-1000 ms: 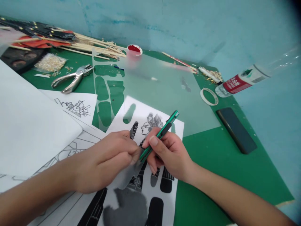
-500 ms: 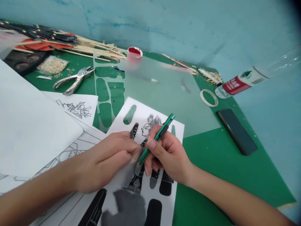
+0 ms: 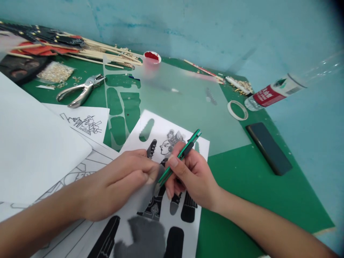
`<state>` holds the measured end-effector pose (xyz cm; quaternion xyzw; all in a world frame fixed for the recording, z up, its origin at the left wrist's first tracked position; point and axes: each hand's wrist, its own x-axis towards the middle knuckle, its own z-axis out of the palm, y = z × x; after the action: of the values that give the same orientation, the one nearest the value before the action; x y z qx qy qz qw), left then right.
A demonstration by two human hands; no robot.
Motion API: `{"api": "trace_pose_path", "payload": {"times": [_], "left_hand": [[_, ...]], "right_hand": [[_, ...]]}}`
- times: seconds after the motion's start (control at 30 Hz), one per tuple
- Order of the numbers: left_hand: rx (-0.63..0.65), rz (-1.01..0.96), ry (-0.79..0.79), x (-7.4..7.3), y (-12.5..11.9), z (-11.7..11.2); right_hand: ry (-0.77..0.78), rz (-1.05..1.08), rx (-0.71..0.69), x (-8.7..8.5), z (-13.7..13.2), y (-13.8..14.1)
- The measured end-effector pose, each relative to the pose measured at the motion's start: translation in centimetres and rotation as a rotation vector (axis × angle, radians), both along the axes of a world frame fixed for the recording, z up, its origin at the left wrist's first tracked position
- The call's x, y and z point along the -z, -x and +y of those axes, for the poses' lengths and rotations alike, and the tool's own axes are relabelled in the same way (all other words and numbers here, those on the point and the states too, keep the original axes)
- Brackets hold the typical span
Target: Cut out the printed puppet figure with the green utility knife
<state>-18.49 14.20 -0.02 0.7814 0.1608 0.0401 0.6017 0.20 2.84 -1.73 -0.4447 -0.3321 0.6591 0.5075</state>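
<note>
My right hand (image 3: 190,175) grips a green craft knife (image 3: 194,137) like a pen, its blade end slanting down to the left. My left hand (image 3: 123,182) is closed, its thumb and fingers pinching a thin dark grey film piece (image 3: 147,196) beside the blade. Exactly where blade and film meet is hard to make out. Beneath both hands lies a white printed sheet (image 3: 145,123) with black figure parts and a head in profile. Another grey cut-out (image 3: 147,236) rests on its lower part.
A frosted plastic sheet (image 3: 188,107) with cut-out holes lies behind. Hole-punch pliers (image 3: 84,89), a bag of rings (image 3: 56,72) and wooden sticks (image 3: 107,53) are at the left. Right are a tape roll (image 3: 238,110), a phone (image 3: 268,148) and a bottle (image 3: 268,96). A red-filled cup (image 3: 152,57) stands behind.
The whole view has shifted slightly, so the table things sit a little further left. Both hands keep nearly the same pose, with the knife and film still held.
</note>
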Motion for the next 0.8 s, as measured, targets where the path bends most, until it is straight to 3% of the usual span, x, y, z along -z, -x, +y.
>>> {"api": "trace_pose_path", "payload": {"times": [0.33,0.5,0.7,0.8], "left_hand": [[-0.037,0.066,0.078,0.3,0.6,0.0],[0.039,0.003,0.172,0.8,1.0,0.2],[0.045,0.008,0.164,0.9,0.9,0.3],[0.036,0.018,0.070,1.0,0.9,0.5]], "right_hand": [[-0.014,0.018,0.065,0.2,0.0,0.0],[-0.005,0.037,0.057,0.2,0.1,0.0],[-0.018,-0.002,0.049,0.1,0.1,0.0],[-0.027,-0.025,0.048,0.1,-0.1,0.1]]}}
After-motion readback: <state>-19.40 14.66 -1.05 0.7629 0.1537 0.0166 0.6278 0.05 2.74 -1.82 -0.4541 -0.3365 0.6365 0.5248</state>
